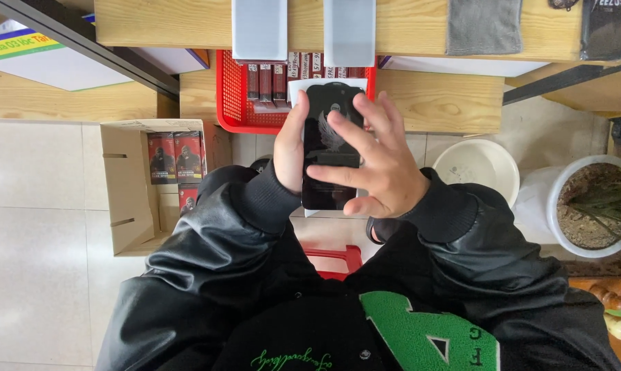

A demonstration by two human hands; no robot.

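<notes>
1. Left hand (290, 148): closed around the left edge of a black panel (327, 130), thumb on its face.
2. Right hand (373, 161): fingers spread flat on the panel's front; touching, not clasping.
3. Panel: upright between both hands, with a white sheet (298, 89) just behind it.
4. Red basket (229, 93): beyond the grip, holding dark boxes.
5. Carton (128, 192): left of the grip, on the floor.

A wooden bench (441, 99) carried a red plastic basket (231, 96) filled with dark red packets (265, 81). The wooden shelf (406, 27) above bore two grey panels (259, 29) and a grey cloth (483, 26). On the tiled floor (35, 227) stood an open cardboard box (125, 199), a white basin (477, 168) and a potted plant (592, 206).
</notes>
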